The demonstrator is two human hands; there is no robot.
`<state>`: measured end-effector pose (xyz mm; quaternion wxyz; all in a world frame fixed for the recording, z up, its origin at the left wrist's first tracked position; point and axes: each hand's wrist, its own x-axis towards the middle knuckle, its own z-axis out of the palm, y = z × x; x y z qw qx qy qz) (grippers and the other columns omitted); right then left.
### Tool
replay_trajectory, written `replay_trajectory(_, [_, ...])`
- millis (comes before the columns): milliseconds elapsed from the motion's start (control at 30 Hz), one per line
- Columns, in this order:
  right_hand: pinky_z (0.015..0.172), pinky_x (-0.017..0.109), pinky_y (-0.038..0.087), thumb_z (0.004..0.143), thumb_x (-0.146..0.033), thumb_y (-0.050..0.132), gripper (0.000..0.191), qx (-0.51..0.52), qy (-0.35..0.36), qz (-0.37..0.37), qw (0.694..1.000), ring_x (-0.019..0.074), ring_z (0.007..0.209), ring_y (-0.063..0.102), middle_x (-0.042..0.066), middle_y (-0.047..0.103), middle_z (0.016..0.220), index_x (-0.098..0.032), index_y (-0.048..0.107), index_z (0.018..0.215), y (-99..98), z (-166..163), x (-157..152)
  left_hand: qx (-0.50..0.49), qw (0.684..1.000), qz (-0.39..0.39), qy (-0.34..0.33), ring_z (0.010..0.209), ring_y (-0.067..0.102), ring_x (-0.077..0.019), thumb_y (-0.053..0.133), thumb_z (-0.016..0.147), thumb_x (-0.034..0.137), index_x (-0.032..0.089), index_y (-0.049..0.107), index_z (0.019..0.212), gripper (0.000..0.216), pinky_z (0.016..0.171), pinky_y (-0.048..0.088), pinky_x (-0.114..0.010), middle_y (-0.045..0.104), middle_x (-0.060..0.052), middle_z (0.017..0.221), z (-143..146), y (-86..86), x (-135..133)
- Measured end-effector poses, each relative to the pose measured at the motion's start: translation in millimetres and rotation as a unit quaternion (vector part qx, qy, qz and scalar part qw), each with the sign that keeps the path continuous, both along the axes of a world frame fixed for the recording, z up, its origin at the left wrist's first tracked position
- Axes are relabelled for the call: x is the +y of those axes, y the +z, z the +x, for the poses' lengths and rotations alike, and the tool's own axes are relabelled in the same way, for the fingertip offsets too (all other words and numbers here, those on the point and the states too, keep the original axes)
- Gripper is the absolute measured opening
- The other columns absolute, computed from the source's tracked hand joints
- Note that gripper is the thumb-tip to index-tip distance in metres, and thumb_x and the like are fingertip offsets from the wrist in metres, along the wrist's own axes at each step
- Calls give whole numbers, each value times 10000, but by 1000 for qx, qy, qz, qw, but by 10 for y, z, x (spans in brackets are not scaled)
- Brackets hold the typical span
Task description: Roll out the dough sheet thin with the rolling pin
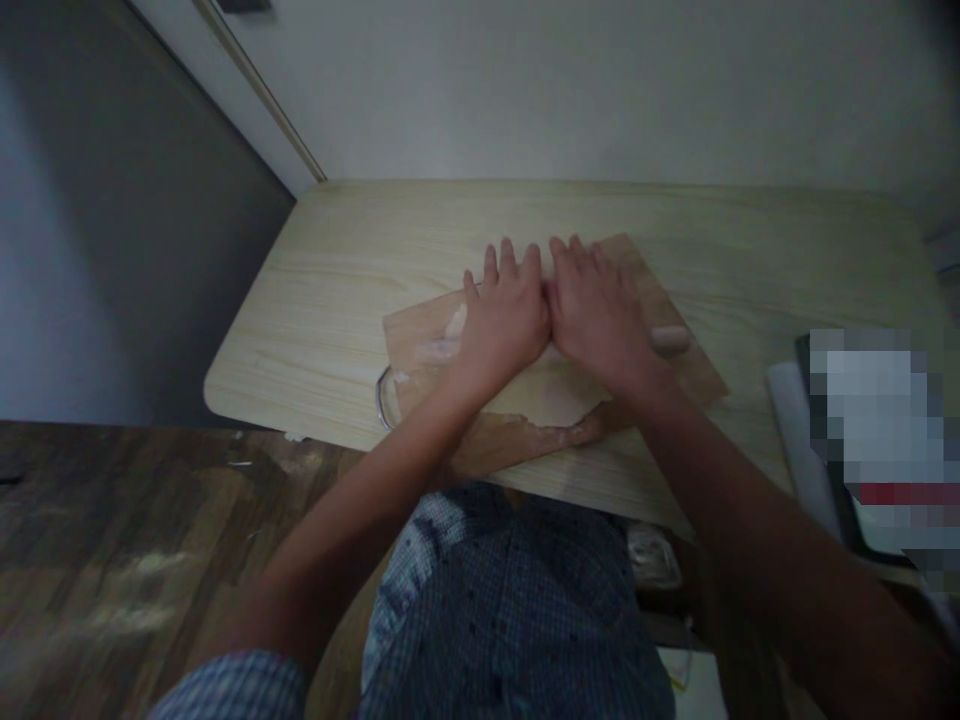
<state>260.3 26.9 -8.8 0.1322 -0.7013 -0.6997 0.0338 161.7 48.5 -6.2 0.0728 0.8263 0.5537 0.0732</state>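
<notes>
A rolling pin (670, 340) lies across a sheet of pale dough (536, 390) on a wooden cutting board (487, 455). My left hand (504, 315) rests palm down over the pin's middle, its fingers stretched forward and apart. Right beside it, my right hand (600, 310) also lies flat over the pin, fingers extended. The two hands touch at the thumbs and hide the pin's centre. Both pin ends show past the hands. The dough has a ragged near edge and spreads under my wrists.
The board sits at an angle on a light wood-grain table (315, 290), with a metal ring handle (384, 400) at its left. Blurred-out items (885, 430) lie on the table's right side. A white wall (570, 90) stands behind. A clear plastic bundle (652, 555) is below the table edge.
</notes>
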Motion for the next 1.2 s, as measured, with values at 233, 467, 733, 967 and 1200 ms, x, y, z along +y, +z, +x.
replay_trajectory(233, [1015, 559, 267, 920, -217, 257, 485, -12, 4, -17, 1000, 336, 1318, 259, 172, 301, 1440, -81, 272, 1386, 18, 5, 40, -5, 1000, 15, 16, 1365, 179, -242, 243, 904, 237, 213, 269, 1384, 481, 1068, 173, -488, 242, -94, 1480, 33, -2, 17])
replay_trajectory(467, [1053, 512, 226, 938, -264, 224, 467, -22, 11, 15, 1000, 303, 1310, 291, 151, 359, 1415, -100, 338, 1360, 10, -7, -26, -10, 1000, 18, -3, 1362, 192, -223, 213, 913, 242, 200, 310, 1358, 457, 1079, 171, -467, 275, -91, 1466, -5, 9, -44])
replay_trajectory(733, [1039, 503, 257, 937, -253, 206, 465, -23, 8, -17, 1000, 303, 1296, 317, 165, 368, 1406, -85, 338, 1350, 25, -15, -14, 10, 1000, -15, -8, 1351, 220, -256, 210, 916, 251, 192, 309, 1352, 451, 1053, 201, -514, 298, -114, 1451, -5, 20, -16])
replay_trajectory(967, [1006, 543, 269, 928, -239, 229, 436, 14, 1, 5, 1000, 315, 1291, 320, 173, 396, 1381, -104, 319, 1333, -6, 8, 36, 4, 1000, -9, 10, 1354, 212, -253, 223, 910, 241, 211, 301, 1359, 457, 1054, 201, -508, 276, -103, 1464, 27, 4, 48])
replay_trajectory(1200, [1032, 508, 254, 921, -223, 193, 432, -9, 18, 37, 999, 279, 1279, 349, 154, 436, 1355, -101, 358, 1301, -20, 2, -6, -9, 1000, 12, -13, 1361, 194, -232, 217, 913, 229, 227, 314, 1350, 447, 1075, 176, -483, 280, -83, 1466, 11, 18, -19])
